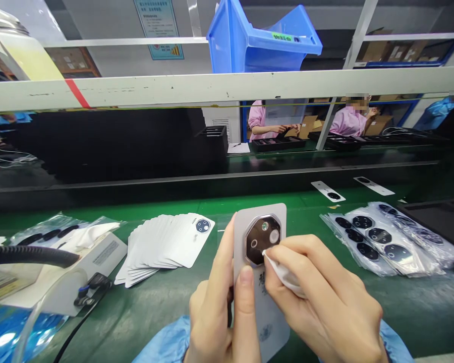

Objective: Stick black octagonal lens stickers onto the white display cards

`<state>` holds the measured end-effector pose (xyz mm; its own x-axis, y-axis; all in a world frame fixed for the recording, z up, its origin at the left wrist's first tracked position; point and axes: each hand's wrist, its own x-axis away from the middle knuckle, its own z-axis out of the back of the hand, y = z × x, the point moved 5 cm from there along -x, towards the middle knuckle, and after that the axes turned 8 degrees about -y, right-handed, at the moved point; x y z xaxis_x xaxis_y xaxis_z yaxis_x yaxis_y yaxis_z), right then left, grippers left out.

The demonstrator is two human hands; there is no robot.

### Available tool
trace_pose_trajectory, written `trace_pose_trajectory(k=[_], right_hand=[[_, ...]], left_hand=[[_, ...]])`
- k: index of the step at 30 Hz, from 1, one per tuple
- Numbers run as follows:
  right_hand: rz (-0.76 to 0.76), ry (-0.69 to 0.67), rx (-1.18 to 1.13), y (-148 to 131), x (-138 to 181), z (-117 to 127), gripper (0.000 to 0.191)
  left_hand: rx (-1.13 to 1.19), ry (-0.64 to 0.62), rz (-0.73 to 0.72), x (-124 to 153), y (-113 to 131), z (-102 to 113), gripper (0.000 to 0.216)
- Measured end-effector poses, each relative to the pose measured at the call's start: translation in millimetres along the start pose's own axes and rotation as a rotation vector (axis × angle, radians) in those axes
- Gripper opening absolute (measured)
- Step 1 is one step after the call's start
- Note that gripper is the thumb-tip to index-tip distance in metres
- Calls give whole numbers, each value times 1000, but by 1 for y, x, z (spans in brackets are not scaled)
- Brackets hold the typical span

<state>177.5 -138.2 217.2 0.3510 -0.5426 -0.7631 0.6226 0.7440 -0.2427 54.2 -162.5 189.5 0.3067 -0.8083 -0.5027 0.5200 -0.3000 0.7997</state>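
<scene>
Upright in front of me is a silver phone back cover (259, 312) with a dark octagonal camera lens plate (263, 234) near its top. My left hand (227, 307) grips it by the left side, thumb on its face. In my right hand (321, 292) is a pinched white wiping cloth (287, 277), its tip touching the lower right edge of the lens plate. To the left, a fanned stack of similar white back covers (162, 244) lies on the green mat, the top one showing its round camera plate.
Bagged covers with dark camera plates (378, 237) lie at right, two loose covers (328, 191) behind them. At left stand a white box (102, 254) and a black flexible hose (30, 255). A shelf beam (227, 88) crosses above, carrying a blue bin (265, 45). Co-workers sit beyond.
</scene>
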Motion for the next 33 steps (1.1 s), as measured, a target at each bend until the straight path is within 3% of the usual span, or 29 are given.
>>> trace_pose_trajectory(k=[3, 9, 15, 23, 33], right_hand=[[3, 0, -17, 1, 0, -2, 7], [80, -11, -51, 3, -2, -4, 11], [4, 65, -79, 3, -8, -1, 10], [-200, 71, -625, 21, -9, 14, 11], [-210, 48, -621, 20, -9, 12, 10]], left_hand=[[43, 1, -37, -1, 1, -1, 49], [95, 10, 30, -1, -9, -1, 48], [173, 38, 100, -5, -8, 1, 48], [470, -86, 312, -23, -12, 3, 51], [648, -148, 438, -20, -12, -1, 54]])
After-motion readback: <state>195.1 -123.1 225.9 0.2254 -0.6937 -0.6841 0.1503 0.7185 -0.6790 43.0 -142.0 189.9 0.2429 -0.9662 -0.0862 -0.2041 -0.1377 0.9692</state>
